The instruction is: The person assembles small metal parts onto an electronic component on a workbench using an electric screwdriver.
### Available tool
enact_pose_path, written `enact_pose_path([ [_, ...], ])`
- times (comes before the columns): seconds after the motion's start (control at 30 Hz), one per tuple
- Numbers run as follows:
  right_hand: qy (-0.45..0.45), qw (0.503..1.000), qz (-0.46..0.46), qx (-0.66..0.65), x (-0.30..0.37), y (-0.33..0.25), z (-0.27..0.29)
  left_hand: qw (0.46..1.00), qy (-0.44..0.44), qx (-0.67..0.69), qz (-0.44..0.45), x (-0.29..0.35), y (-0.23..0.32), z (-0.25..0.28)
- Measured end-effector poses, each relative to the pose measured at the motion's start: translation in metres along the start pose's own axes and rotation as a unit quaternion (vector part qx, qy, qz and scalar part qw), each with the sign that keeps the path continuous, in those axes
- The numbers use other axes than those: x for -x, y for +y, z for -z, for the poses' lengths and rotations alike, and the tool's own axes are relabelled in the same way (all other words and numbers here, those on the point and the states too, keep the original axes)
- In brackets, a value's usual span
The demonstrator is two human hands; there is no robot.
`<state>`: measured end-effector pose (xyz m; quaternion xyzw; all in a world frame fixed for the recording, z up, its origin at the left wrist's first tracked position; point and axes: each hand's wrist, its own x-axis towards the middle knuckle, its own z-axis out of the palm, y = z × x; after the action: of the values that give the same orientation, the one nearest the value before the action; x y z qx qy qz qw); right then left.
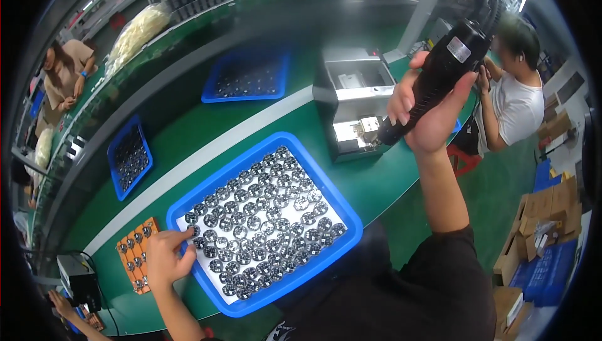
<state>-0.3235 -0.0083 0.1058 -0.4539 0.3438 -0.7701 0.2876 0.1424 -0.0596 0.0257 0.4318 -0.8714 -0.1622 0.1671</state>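
Observation:
My right hand (425, 114) is raised over the green bench, gripping a black electric screwdriver (439, 71) that hangs on a cable, tip pointing down toward a grey metal machine (351, 99). My left hand (168, 254) reaches into the left corner of a blue tray (348, 212) holding several round silver parts (263, 212), fingertips pinching one of them. Just left of that hand lies an orange fixture plate (137, 254) with several of the same parts seated in it.
Two more blue trays (128, 156) (248, 77) of parts sit farther along the green conveyor bench. A person in a white shirt (517, 99) sits at the right, another (63, 71) at the far left. Cardboard boxes (542, 225) stand on the floor at right. A small grey box (78, 278) is at lower left.

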Motion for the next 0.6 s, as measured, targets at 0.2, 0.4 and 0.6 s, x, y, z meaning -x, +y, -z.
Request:
enact_pose_path([
  [0.2,0.006,1.000,0.004,0.025,-0.004,0.003,0.006,1.000,0.006,0.006,-0.010,-0.001,-0.001,-0.001],
  [0.4,0.000,1.000,0.016,0.017,-0.005,0.006,0.009,1.000,-0.016,0.004,0.000,0.001,-0.003,0.002],
  [0.6,0.023,0.999,-0.022,-0.003,-0.008,0.010,0.016,1.000,-0.015,0.007,0.001,-0.003,0.000,-0.004],
])
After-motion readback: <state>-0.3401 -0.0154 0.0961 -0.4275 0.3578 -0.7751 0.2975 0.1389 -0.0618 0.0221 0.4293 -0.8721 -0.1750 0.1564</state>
